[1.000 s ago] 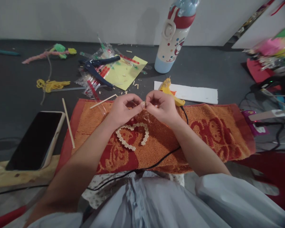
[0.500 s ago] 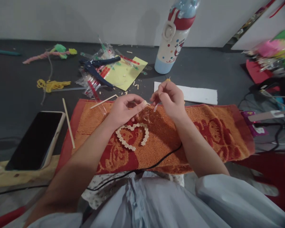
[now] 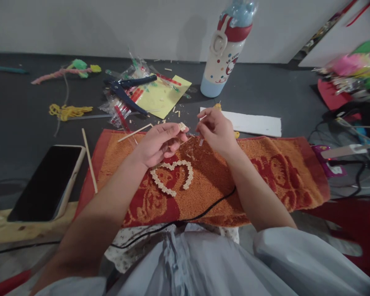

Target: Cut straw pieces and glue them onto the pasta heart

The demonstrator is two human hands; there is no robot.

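My left hand is above the orange towel, pinching a small pale cluster of wooden bits between thumb and forefinger; its other fingers are loosely curled. To its right, a short gap away, my right hand has its thumb and fingers drawn together. Whatever lies between those fingertips is too small to make out. A short clear strip shows just under the right fingers; whether they hold it, I cannot tell. Below the left hand, a heart-shaped outline of small pale wooden pieces lies on the towel, with a gap at its lower right.
Blue cutters rest on plastic packets and yellow paper. Wooden sticks and cut bits are scattered about. A phone lies left, a bottle stands behind, and a white strip lies beyond my right hand. A black cable crosses the towel.
The hands have moved apart. My left hand has turned and shifted slightly left, raising the small cluster so it shows more plainly. My right hand has stayed nearly in place.
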